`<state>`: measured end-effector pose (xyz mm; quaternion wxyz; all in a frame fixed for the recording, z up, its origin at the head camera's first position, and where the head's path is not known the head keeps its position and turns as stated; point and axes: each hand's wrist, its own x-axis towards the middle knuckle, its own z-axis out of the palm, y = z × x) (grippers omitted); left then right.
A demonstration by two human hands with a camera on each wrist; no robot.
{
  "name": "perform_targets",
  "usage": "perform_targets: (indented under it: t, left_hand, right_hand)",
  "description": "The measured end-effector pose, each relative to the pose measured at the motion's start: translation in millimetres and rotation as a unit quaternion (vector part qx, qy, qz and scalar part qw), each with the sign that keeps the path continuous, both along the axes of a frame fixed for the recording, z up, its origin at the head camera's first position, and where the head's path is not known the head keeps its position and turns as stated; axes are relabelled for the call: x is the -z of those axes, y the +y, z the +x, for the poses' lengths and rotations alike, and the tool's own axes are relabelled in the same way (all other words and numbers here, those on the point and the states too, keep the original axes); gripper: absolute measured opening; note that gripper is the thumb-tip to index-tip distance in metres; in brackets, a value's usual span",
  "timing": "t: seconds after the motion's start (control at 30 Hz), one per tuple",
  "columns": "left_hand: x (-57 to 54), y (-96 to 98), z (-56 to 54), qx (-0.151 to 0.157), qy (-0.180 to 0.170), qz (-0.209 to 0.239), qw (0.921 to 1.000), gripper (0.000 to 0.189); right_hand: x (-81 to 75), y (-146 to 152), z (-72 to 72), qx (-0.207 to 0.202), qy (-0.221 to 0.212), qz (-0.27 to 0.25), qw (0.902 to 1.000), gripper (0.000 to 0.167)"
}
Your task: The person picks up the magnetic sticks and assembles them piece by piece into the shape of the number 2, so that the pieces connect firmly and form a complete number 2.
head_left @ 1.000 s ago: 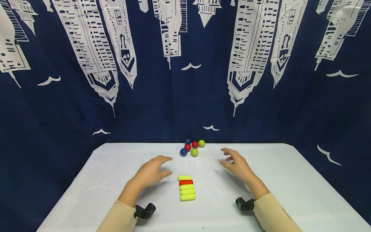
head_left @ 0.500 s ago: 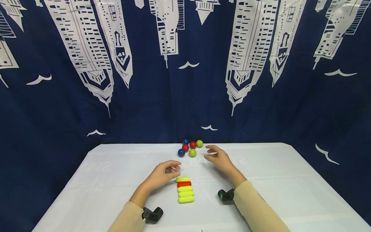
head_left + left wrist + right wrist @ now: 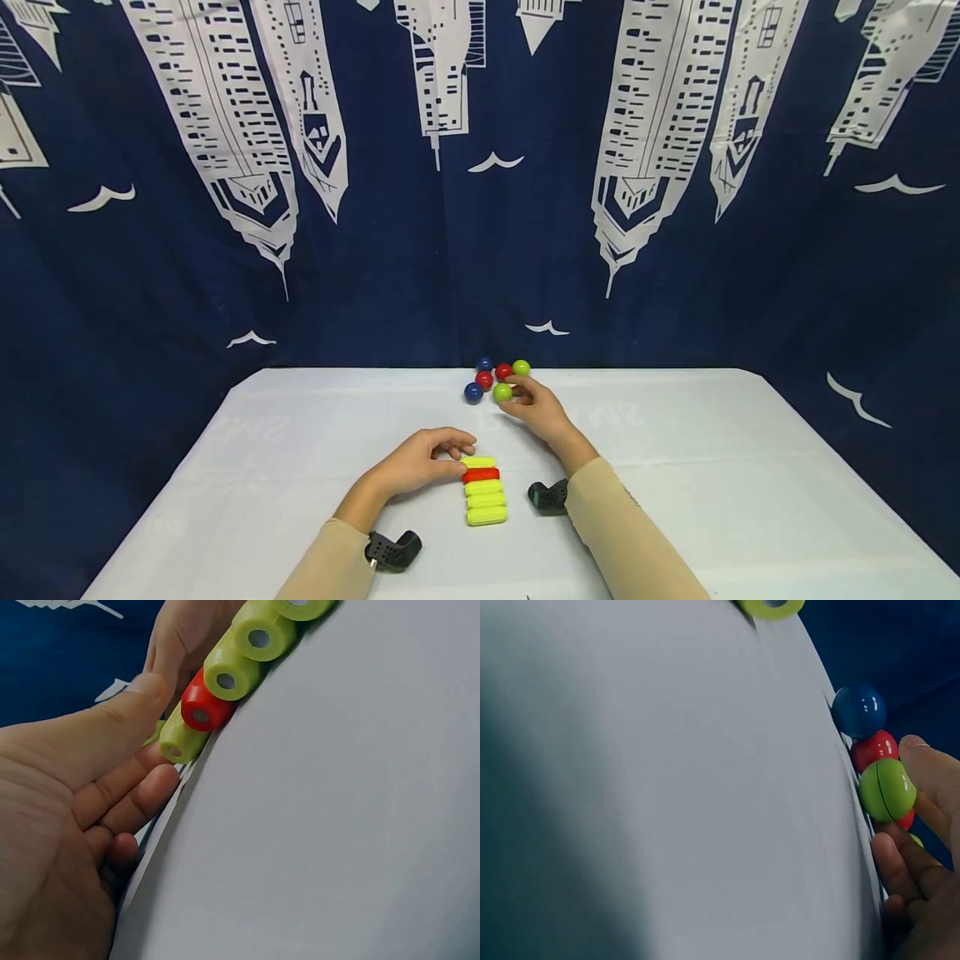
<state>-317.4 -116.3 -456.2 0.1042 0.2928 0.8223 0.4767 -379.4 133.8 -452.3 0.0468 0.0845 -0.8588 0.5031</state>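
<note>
In the head view, a row of ridged yellow cylinders with one red cylinder (image 3: 481,475) among them lies on the white table. My left hand (image 3: 423,458) is at the row's far end. Its thumb is by the ends of the red and the farthest yellow cylinder (image 3: 176,742), with the other fingers beyond, not closed on it. My right hand (image 3: 542,414) is at a cluster of glossy balls. Its thumb and fingers stand on either side of the nearer green ball (image 3: 887,790), which has a dark line around it; firm contact cannot be made out.
Beside the green ball lie a blue ball (image 3: 473,392), a red ball (image 3: 483,381) and several others, close to the back edge of the table (image 3: 337,417). A dark blue curtain (image 3: 390,275) with white buildings hangs behind. Each wrist carries a black camera mount (image 3: 394,551).
My right hand has moved left to the nearer green ball. My left hand has moved right to the far end of the cylinder row. Balls and cylinders have kept their places.
</note>
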Motion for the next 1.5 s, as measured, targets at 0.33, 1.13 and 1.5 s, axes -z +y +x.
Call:
perform_targets:
  t: [0.33,1.13,1.5]
  left_hand:
    - [4.9,-3.8,2.3,-0.045,0.007,-0.020,0.9987,0.027]
    - [3.4,12.2,-2.4,-0.075,0.045,-0.052,0.9948,0.019]
    - [4.5,15.3,-1.3,-0.104,0.061,-0.061,0.9908,0.014]
  right_hand:
    - [2.9,-15,-8.5,0.033,-0.017,0.044,0.9983,0.043]
    - [-3.6,3,-0.9,0.016,0.007,0.064,0.9978,0.031]
    - [1.7,8,14.6,0.005,0.008,0.057,0.9983,0.028]
